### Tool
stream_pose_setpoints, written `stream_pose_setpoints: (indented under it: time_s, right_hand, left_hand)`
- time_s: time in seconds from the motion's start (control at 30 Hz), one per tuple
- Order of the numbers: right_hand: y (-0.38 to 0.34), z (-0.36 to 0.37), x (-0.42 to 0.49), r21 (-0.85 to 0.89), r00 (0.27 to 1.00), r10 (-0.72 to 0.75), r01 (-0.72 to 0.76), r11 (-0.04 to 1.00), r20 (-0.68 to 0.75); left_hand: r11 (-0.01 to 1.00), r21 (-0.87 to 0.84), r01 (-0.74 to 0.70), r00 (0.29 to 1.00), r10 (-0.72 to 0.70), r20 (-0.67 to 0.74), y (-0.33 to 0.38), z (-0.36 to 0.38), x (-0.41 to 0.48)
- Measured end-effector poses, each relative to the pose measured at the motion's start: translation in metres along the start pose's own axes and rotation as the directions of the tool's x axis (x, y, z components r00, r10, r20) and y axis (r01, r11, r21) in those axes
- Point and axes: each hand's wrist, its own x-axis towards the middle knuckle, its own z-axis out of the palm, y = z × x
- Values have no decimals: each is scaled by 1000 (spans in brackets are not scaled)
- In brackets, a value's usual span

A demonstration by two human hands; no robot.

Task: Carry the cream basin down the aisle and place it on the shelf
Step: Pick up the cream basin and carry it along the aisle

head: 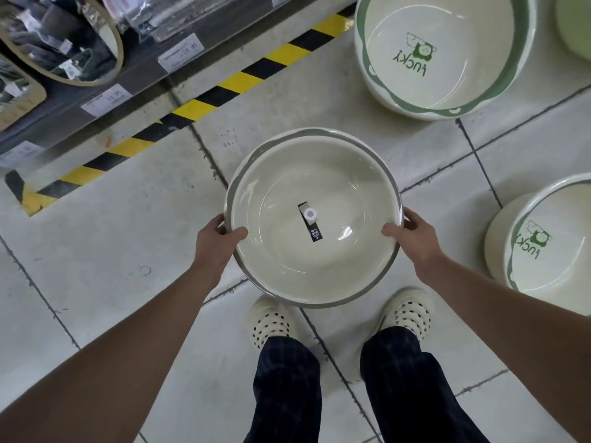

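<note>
The cream basin [287, 193] with a grey rim hangs level above the tiled floor, in front of my feet. A black label with a white ring sticks to its bottom. My left hand [217, 241] grips the left rim, thumb inside the bowl and fingers under the edge. My right hand [411, 238] grips the right rim the same way. A shelf [105, 87] with price tags runs along the upper left.
Yellow-black hazard tape [204, 107] marks the floor below the shelf. Round mirrors [64, 39] lean on the shelf. Two cream basins with green rims stand on the floor, one at the top right [447, 59], one at the right edge [540, 238]. My shoes are below the basin.
</note>
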Motion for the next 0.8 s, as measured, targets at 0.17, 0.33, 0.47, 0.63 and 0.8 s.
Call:
stream_pose_setpoints:
  time_s: [0.17,0.33,0.47,0.63,0.8]
  right_hand:
    - [5,8,2,99,998,-37,32,995,47]
    - [3,5,5,114,997,-10,2,994,72]
    - [-11,-18,-12,80,993,21,-31,996,120]
    - [-53,-67,-65,78,992,22,-31,996,121]
    - [-110,-133,-113,136,995,-10,-4,991,102]
  left_hand:
    - [998,-59,14,999,-11,50,-6,-2,11]
    - [986,-138,96,991,-82,102,1,-1,3]
    - [989,-104,108,988,-95,125,15,-5,-25]
    - [989,-114,94,987,-78,138,59,0,-80]
    - [995,-88,37,987,-22,161,135,18,-142]
